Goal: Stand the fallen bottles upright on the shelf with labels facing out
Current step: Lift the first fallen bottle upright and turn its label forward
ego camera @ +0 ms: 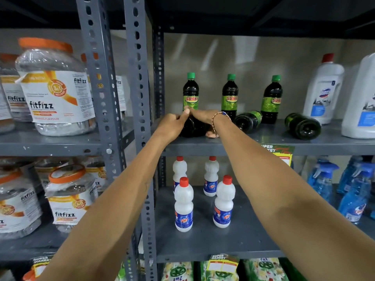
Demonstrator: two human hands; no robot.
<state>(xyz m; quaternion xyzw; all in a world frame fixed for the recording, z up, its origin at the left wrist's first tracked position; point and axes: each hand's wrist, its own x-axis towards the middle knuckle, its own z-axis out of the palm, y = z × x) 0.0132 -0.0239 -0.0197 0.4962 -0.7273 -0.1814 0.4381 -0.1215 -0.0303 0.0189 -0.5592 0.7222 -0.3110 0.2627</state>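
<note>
Three dark Sunny bottles with green caps stand upright at the back of the grey shelf: one on the left, one in the middle, one on the right. Three more lie on their sides in front. My left hand and my right hand, with a bead bracelet on its wrist, both grip the leftmost fallen bottle, whose base points at me. The other fallen bottles lie at the centre and at the right, untouched.
White cleaner bottles stand at the shelf's right end. A slotted steel upright borders the left side, with fitfizz jars beyond it. White red-capped bottles and blue spray bottles fill the shelf below.
</note>
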